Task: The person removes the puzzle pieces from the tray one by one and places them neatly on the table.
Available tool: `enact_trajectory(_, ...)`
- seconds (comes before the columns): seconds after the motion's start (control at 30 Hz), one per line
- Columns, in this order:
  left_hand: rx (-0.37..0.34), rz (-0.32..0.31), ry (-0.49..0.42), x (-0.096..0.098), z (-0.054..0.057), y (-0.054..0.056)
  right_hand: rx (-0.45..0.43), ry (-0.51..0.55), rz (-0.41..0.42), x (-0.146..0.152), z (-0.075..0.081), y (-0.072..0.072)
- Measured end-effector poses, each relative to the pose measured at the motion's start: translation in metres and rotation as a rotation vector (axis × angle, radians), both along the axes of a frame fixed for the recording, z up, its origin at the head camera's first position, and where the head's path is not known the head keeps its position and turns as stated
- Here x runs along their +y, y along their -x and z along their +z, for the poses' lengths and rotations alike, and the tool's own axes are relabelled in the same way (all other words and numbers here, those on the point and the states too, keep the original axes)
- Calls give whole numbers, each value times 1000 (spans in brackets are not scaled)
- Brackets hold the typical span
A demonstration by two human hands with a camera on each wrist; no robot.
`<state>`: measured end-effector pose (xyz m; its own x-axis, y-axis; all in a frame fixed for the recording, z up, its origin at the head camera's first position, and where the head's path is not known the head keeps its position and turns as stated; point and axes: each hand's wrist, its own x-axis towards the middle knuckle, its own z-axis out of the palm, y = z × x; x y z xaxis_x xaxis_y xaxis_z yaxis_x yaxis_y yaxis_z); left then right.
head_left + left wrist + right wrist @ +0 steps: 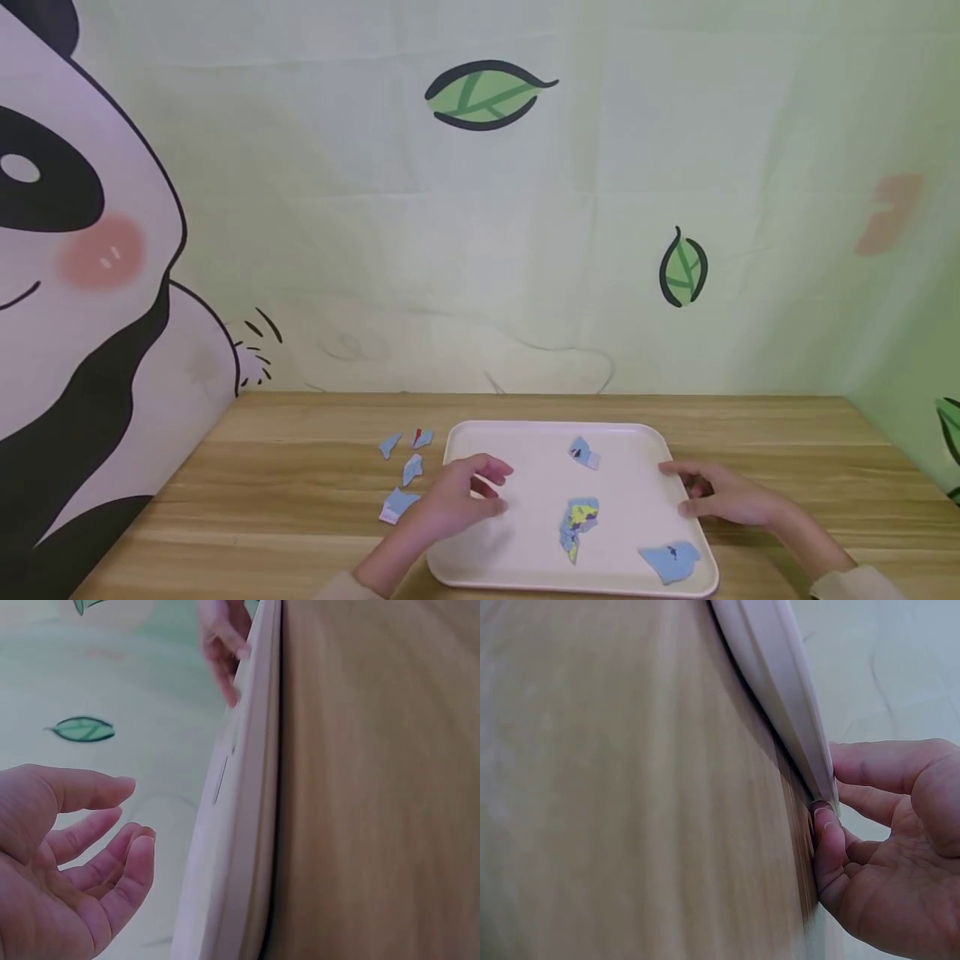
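A white tray (pixel 517 437) lies on the wooden table, with flat, map-like puzzle pieces on it. The right hand (pixel 731 496) grips the tray's right rim; in the right wrist view, thumb and fingers lie on both sides of the edge. Over the tray's left part hovers the left hand (pixel 457 498), fingers loosely curved with nothing between them. Near the tray's middle is a joined-looking yellow, blue and purple puzzle piece (pixel 577 527). Toward the back lies a small blue piece with a pale corner (pixel 583 453). A larger blue piece (pixel 673 562) sits in the front right corner.
Left of the tray, several loose puzzle pieces lie on the table (pixel 285 475): a small blue one (pixel 389 446), one with a red stripe (pixel 422 438), a pale blue one (pixel 412 470) and a bigger one (pixel 397 505). Behind stands a cartoon-printed backdrop (pixel 360 208).
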<state>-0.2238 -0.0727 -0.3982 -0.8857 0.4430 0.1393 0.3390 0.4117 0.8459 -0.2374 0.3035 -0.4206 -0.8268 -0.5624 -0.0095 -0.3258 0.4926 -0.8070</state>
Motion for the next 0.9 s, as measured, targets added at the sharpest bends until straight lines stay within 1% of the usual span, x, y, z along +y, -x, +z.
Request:
enact_trajectory(0.13,-30,-8,-13,17,-2,-6,-3,-6,-6,0,0,0)
enact_trajectory(0.27,-51,-32,-38,30,-5,-11,-15,-20,-21,0,0,0)
enact_trajectory(0.4,-75,-44,-48,43,-8,-13,-15,-24,-30,0,0,-1)
enact_trajectory(0.6,-125,5,-29,60,-13,-12,-16,-24,-37,0,-1,0)
enact_trajectory(0.73,-122,33,4,69,-15,-10,-7,-29,-38,0,-1,1)
enact_trajectory(0.9,-107,73,73,76,-17,-8,-5,-40,-44,0,0,-1)
